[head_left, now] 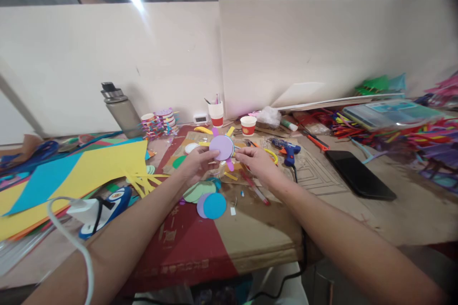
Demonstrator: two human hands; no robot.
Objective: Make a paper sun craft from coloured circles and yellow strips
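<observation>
A round purple paper piece (221, 148) with yellow and purple strips sticking out around its rim is held up over the table. My left hand (199, 163) grips its left edge, thumb on the front face. At its right edge, the fingers of my right hand (252, 158) are pinched together close to the rim; what they hold is too small to make out. Below my hands lie loose paper circles: a blue one (214, 206), a lilac one partly under it and pale green ones (200, 191). A red pen (255, 188) lies beneath my right hand.
A blue glue gun (289, 150) and a black phone (359, 174) lie to the right. Paper cups (248, 126) and a grey bottle (120, 109) stand at the back. Yellow paper sheets (103, 167) and a power strip (107, 212) with a white cable are on the left.
</observation>
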